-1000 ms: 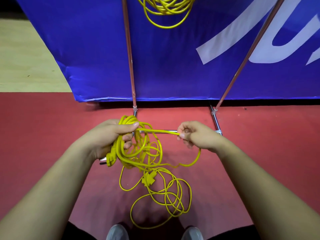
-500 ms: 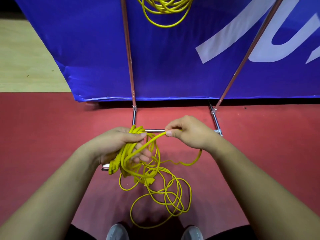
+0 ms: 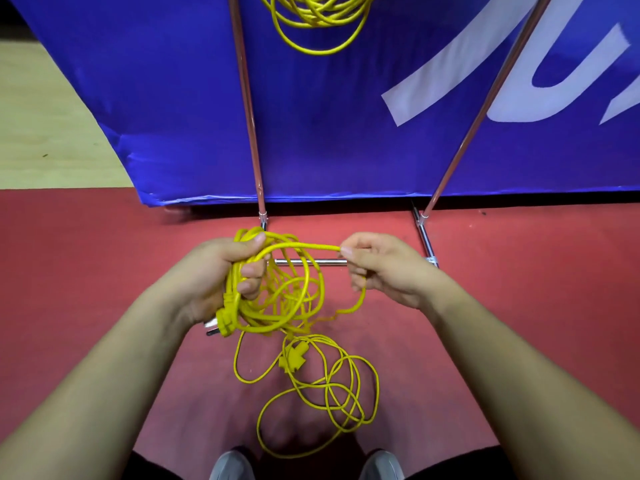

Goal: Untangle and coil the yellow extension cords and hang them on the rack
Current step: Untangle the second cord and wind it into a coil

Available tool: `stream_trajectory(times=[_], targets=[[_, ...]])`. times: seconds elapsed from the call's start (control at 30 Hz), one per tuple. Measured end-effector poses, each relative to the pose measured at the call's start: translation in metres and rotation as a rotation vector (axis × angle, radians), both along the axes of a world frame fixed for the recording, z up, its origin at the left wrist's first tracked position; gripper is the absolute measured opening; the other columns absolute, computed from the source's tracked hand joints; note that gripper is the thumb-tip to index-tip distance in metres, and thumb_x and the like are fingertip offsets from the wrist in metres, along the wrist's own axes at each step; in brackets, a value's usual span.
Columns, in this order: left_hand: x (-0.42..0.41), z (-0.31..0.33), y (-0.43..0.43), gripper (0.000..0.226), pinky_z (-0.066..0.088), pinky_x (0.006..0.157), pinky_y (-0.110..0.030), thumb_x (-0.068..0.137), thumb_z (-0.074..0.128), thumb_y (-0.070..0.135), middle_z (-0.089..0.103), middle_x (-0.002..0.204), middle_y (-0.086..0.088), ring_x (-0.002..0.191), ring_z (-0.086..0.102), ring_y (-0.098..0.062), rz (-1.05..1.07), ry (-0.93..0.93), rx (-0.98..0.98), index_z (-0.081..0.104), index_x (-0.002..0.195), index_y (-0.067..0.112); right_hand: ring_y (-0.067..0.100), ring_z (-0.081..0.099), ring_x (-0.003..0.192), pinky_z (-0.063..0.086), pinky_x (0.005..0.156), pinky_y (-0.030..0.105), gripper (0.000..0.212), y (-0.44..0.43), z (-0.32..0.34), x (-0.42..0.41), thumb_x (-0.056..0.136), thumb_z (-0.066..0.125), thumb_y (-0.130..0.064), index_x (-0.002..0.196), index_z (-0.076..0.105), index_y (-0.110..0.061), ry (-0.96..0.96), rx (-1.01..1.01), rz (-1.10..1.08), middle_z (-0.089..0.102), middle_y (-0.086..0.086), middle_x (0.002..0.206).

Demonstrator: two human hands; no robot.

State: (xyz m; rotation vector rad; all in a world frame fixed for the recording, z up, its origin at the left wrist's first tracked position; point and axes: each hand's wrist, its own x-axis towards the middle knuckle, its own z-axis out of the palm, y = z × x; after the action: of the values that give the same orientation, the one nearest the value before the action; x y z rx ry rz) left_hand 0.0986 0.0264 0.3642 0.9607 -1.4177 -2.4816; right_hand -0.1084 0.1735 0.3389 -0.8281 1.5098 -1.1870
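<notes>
Cord [image 3: 239, 292] in bunched loops, gripped by the curled left hand [image 3: 214, 271], one strand pinched by the right hand [image 3: 384, 268].
Thin, round and smooth yellow, that strand runs level, side to side, from left thumb to right fingertips, above the shiny metal base bar of the rack [image 3: 311, 261]. Slack loops and a blocky plug [image 3: 292, 355] sprawl on the red floor [image 3: 86, 271] below. A second coil [image 3: 318, 26] hangs against the blue banner [image 3: 173, 98].

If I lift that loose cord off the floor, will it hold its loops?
Probably floppy: the yellow cord lies in uneven loops on the floor. Likely to snag, since its loops cross each other. Its plug may swing.
</notes>
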Motion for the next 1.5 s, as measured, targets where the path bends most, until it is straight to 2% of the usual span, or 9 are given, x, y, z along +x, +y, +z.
stream_trajectory(times=[0.13, 0.33, 0.5, 0.63, 0.73, 0.9, 1.1, 1.23, 1.5], targets=[[0.003, -0.007, 0.007, 0.034, 0.05, 0.045, -0.027, 0.081, 0.058, 0.031, 0.061, 0.061, -0.016, 0.046, 0.061, -0.027, -0.117, -0.138, -0.091, 0.06, 0.089, -0.002, 0.01, 0.019, 0.047, 0.016, 0.046, 0.023, 0.016, -0.005, 0.008, 0.001, 0.097, 0.056, -0.015, 0.086, 0.063, -0.006, 0.131, -0.041, -0.059, 0.028, -0.004, 0.054], [0.004, -0.007, 0.006, 0.042, 0.06, 0.059, -0.036, 0.082, 0.052, 0.037, 0.069, 0.07, -0.021, 0.071, 0.071, -0.037, -0.052, -0.029, 0.056, 0.065, 0.087, -0.003, 0.008, 0.027, 0.045, 0.023, 0.044, 0.019, 0.025, -0.009, 0.028, 0.008, 0.092, 0.064, -0.021, 0.076, 0.07, -0.003, 0.481, -0.028, 0.049, 0.036, -0.006, 0.049], [0.01, 0.0, -0.003, 0.053, 0.056, 0.051, -0.035, 0.042, 0.092, 0.028, 0.067, 0.066, -0.02, 0.055, 0.067, -0.034, -0.157, 0.059, 0.109, 0.071, 0.08, -0.003, 0.003, 0.032, 0.041, 0.026, 0.045, 0.014, 0.02, -0.007, 0.04, 0.005, 0.093, 0.063, -0.014, 0.078, 0.071, -0.004, 0.532, -0.009, 0.174, 0.041, -0.012, 0.042], [0.003, -0.005, 0.009, 0.039, 0.057, 0.053, -0.033, 0.069, 0.077, 0.035, 0.067, 0.069, -0.021, 0.058, 0.068, -0.034, -0.29, 0.034, 0.108, 0.07, 0.083, -0.001, 0.002, 0.035, 0.045, 0.028, 0.048, 0.014, 0.017, -0.005, 0.041, 0.006, 0.09, 0.067, -0.016, 0.075, 0.071, -0.01, 0.62, -0.013, 0.21, 0.044, -0.013, 0.044], [-0.006, -0.009, 0.023, 0.033, 0.05, 0.048, -0.029, 0.084, 0.057, 0.03, 0.058, 0.06, -0.013, 0.048, 0.061, -0.028, -0.293, -0.013, 0.069, 0.063, 0.089, -0.002, 0.002, 0.037, 0.052, 0.032, 0.051, 0.022, 0.021, -0.012, 0.037, 0.032, 0.088, 0.069, -0.019, 0.075, 0.071, -0.004, 0.597, -0.107, 0.249, 0.054, -0.004, 0.055], [-0.003, -0.004, 0.015, 0.038, 0.029, 0.041, -0.018, 0.079, 0.069, 0.046, 0.032, 0.047, 0.005, 0.031, 0.029, -0.006, -0.225, 0.152, -0.005, 0.057, 0.072, 0.011, 0.012, 0.05, 0.052, 0.041, 0.053, 0.028, 0.021, -0.017, 0.026, 0.029, 0.086, 0.072, -0.018, 0.087, 0.062, 0.001, 0.383, -0.102, 0.178, 0.057, 0.002, 0.057], [0.005, 0.007, 0.005, 0.031, 0.027, 0.041, -0.022, 0.077, 0.073, 0.01, 0.039, 0.042, -0.001, 0.031, 0.034, -0.012, -0.156, 0.098, -0.193, 0.049, 0.058, 0.013, 0.021, 0.054, 0.057, 0.049, 0.061, 0.029, 0.004, 0.003, 0.011, 0.005, 0.09, 0.063, -0.002, 0.09, 0.066, -0.005, 0.17, -0.094, 0.045, 0.055, 0.006, 0.06], [0.008, 0.014, 0.015, 0.024, 0.042, 0.038, -0.021, 0.078, 0.073, 0.004, 0.05, 0.051, -0.01, 0.036, 0.047, -0.017, -0.273, -0.028, -0.324, 0.062, 0.059, 0.013, 0.006, 0.037, 0.048, 0.031, 0.05, 0.02, 0.009, -0.002, 0.037, 0.021, 0.088, 0.068, -0.011, 0.092, 0.074, -0.005, 0.424, -0.12, 0.036, 0.048, -0.009, 0.05], [0.018, 0.052, 0.026, 0.023, 0.012, 0.038, -0.023, 0.075, 0.071, 0.012, 0.029, 0.045, 0.002, 0.028, 0.026, -0.009, -0.248, 0.009, -0.3, 0.049, 0.07, 0.014, 0.004, 0.033, 0.046, 0.03, 0.047, 0.024, 0.022, 0.001, 0.074, 0.05, 0.078, 0.08, -0.022, 0.078, 0.062, -0.009, 0.588, -0.174, 0.043, 0.04, -0.011, 0.045]])
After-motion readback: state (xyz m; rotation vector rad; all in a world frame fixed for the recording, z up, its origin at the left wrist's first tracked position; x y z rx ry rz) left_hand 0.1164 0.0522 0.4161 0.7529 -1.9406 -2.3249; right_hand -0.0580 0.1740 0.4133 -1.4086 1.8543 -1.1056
